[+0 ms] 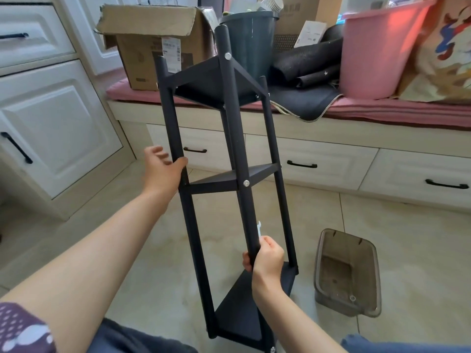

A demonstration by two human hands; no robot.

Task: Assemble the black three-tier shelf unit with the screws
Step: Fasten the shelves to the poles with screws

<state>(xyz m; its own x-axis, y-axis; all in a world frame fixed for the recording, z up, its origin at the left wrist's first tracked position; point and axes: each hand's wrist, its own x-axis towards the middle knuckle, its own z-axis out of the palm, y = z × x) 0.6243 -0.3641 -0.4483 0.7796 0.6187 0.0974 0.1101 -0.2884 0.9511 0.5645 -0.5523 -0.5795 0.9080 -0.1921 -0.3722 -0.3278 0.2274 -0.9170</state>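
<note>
From the head view, a pale tiled floor (382, 225) runs up to white panelled cabinets (51, 118) on the left and a low white drawer bench with a pink cushion (382, 110) across the back, crowded with an open brown cardboard box (153, 47), a dark grey plastic bin (248, 39) and a pink plastic tub (377, 52).

The black three-tier shelf unit of round metal posts and triangular shelves (229, 178) is tilted, its top leaning away toward the bench and its bottom tier near the person's lap. All three shelves sit in the posts, and silver screws (246, 183) show on the front post.

The left hand (163, 170) rests on the left post, thumb against it, fingers loosely spread. The right hand (266, 258) grips the front post low down, also pinching a small white plastic spanner (259, 229).

The frame looks stiff and fairly light. The smooth posts could slip, so holding beside a shelf joint seems safest.

There is free floor to the left. A smoky clear plastic container (346, 273) lies just right of the base, and the top posts come close to the box and bin.
</note>
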